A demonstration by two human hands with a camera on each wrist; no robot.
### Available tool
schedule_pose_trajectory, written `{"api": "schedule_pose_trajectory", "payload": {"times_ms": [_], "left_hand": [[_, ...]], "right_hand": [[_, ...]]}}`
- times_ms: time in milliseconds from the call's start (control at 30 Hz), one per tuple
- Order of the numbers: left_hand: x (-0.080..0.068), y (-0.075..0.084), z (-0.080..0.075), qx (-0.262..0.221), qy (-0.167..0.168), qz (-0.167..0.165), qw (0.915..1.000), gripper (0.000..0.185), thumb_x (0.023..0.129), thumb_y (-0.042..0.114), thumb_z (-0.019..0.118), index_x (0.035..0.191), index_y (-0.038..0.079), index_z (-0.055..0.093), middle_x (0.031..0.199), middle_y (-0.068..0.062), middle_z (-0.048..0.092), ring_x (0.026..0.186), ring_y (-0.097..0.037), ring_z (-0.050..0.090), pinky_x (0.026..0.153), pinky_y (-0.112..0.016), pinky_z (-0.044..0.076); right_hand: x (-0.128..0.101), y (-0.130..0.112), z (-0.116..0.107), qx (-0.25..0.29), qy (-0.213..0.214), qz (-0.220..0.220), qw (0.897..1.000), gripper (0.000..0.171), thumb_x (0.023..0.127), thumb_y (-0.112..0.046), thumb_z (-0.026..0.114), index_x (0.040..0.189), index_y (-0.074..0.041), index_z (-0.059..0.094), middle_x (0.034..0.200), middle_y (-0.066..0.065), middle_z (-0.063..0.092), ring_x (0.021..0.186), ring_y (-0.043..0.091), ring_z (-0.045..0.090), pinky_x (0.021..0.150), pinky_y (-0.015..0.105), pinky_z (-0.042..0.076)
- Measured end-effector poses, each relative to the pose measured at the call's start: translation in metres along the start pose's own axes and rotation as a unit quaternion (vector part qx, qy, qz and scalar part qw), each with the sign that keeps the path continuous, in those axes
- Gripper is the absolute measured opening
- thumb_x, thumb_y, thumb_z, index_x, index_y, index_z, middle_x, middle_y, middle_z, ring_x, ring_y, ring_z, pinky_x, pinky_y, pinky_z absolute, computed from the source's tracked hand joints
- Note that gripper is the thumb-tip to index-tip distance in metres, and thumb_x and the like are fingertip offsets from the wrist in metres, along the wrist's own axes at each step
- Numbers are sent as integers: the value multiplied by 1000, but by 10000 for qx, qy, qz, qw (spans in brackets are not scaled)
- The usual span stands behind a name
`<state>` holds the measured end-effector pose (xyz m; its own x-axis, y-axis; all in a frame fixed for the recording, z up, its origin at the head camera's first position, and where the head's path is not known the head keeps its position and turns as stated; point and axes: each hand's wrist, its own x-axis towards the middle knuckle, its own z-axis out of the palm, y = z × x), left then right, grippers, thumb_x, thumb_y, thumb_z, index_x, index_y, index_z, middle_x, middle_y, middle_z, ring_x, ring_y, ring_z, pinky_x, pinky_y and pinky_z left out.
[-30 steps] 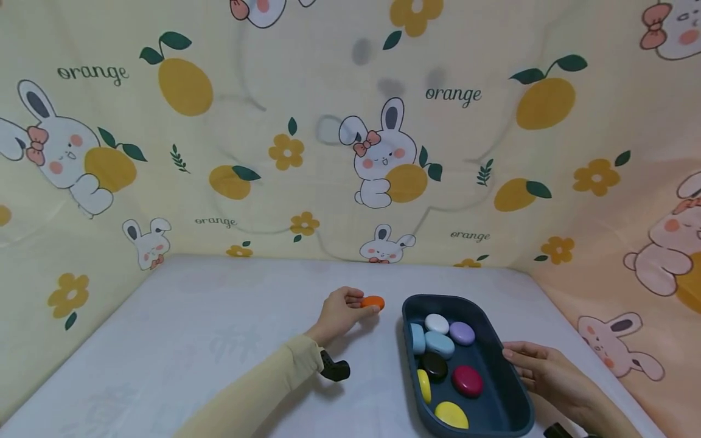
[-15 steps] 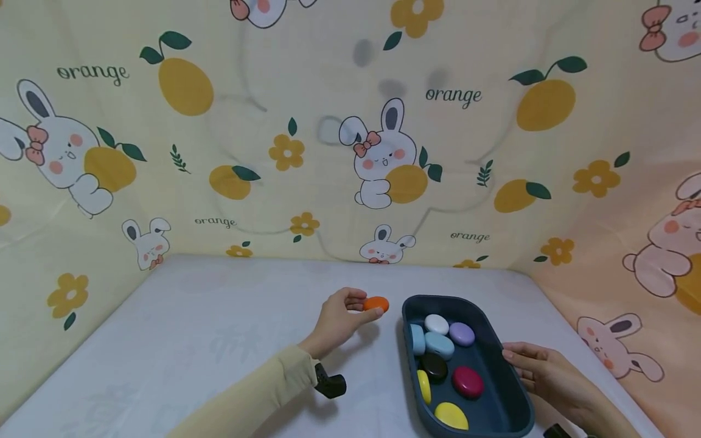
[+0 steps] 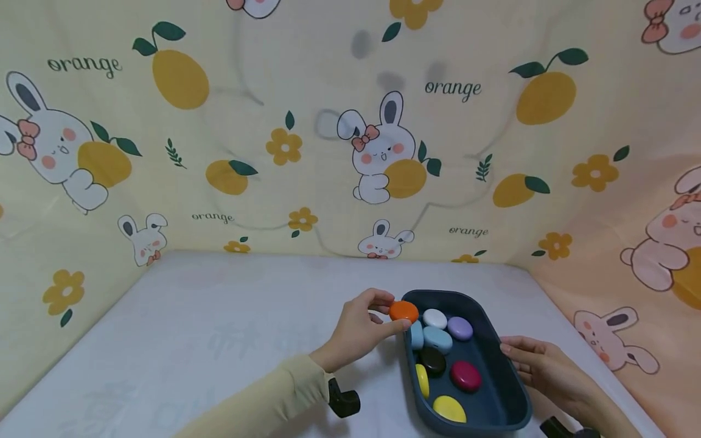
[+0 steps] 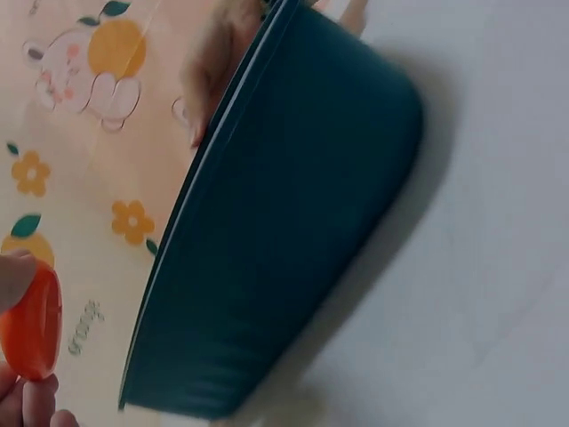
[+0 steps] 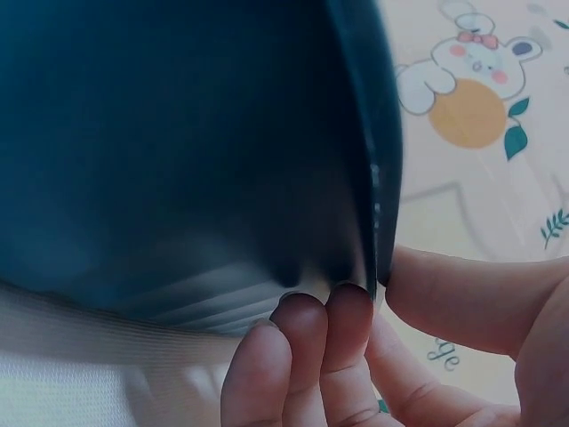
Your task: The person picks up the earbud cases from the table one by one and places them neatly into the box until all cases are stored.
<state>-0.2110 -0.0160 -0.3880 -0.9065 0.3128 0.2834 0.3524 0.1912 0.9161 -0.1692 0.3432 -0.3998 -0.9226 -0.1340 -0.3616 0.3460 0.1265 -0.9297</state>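
My left hand (image 3: 361, 325) pinches a glossy orange disc (image 3: 404, 312) between thumb and fingers, above the left rim of a dark blue tray (image 3: 495, 389). In the left wrist view, the disc (image 4: 34, 322) shows on edge beside the tray's outer wall (image 4: 293, 178). My right hand (image 3: 558, 371) grips the tray's right rim. From the right wrist, its thumb (image 5: 471, 298) lies at the rim and its fingertips touch the outer wall. Inside the tray lie a white disc (image 3: 435, 319), a purple disc (image 3: 460, 328), two light blue ones, a black one (image 3: 432, 362), a dark red one (image 3: 466, 376) and two yellow ones.
A white cloth (image 3: 230, 340) covers the tabletop. Behind it and along both sides hangs a curtain (image 3: 317, 73) printed with rabbits and oranges. Black wrist cameras sit on the left wrist (image 3: 344, 400) and the right wrist (image 3: 569, 429).
The left hand has carried the orange disc right, from over the cloth to the tray's left rim. The right hand keeps its hold on the tray. The head view has shifted slightly.
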Motion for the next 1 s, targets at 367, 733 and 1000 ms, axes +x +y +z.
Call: {"api": "schedule_pose_trajectory", "payload": {"times_ms": [367,733,1000], "left_hand": [[-7,12,22,-56,-387,464,9982,44,82,30,82,117,14,62,106,12,62,95,-11,59,80,-28,55],[-11,14,35,72,-672,706,9952,42,83,31,81,117,15,62,108,11,64,96,-4,58,81,-24,53],[-12,11,41,39,-753,638,9951,42,82,31,82,115,15,62,106,12,64,96,-6,59,79,-24,53]], "right_hand": [[-1,1,1,-99,38,-70,9999,30,100,-27,60,122,-6,64,108,4,68,94,25,64,86,37,54],[0,2,1,-111,133,-37,9998,32,99,-28,61,122,-5,63,108,3,68,95,25,64,87,38,54],[-1,1,2,-43,109,18,9999,32,99,-27,61,122,-4,62,106,4,68,93,24,63,85,38,54]]}}
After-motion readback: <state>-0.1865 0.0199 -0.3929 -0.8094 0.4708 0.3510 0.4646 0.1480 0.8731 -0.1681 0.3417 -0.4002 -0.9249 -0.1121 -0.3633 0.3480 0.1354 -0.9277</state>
